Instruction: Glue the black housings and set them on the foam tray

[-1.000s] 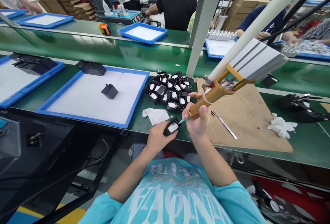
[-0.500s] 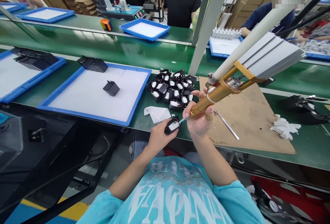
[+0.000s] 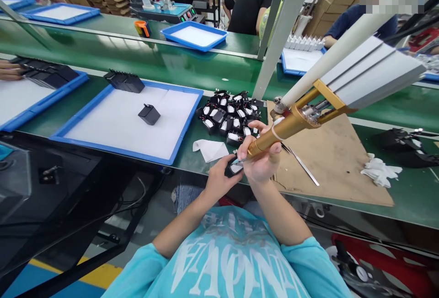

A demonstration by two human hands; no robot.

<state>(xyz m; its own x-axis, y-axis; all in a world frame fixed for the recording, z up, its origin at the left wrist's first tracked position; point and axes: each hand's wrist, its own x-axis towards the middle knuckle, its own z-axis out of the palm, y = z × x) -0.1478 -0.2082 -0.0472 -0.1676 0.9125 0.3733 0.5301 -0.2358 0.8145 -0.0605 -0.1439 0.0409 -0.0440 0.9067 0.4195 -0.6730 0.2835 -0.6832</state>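
Note:
My left hand (image 3: pixel 217 180) is closed around a small black part with a white face (image 3: pixel 235 168), held at the near edge of the green bench. My right hand (image 3: pixel 261 160) grips the gold barrel of a dispensing gun (image 3: pixel 284 129); its thin tip touches the top of the part. A white hose and a grey finned block (image 3: pixel 370 74) run up from the gun to the right. A heap of the same black parts (image 3: pixel 230 116) lies just beyond my hands.
A blue tray (image 3: pixel 128 151) with one black box (image 3: pixel 149 114) lies to the left, a white cloth (image 3: pixel 210 149) beside it. Tweezers (image 3: pixel 302 164) rest on brown cardboard (image 3: pixel 339 160) to the right. Another person's hand (image 3: pixel 10 70) reaches over the far-left tray. People sit behind the belt.
My right hand and the gun tip moved left and down onto the part, now partly covering it. A hand has appeared at the far-left tray.

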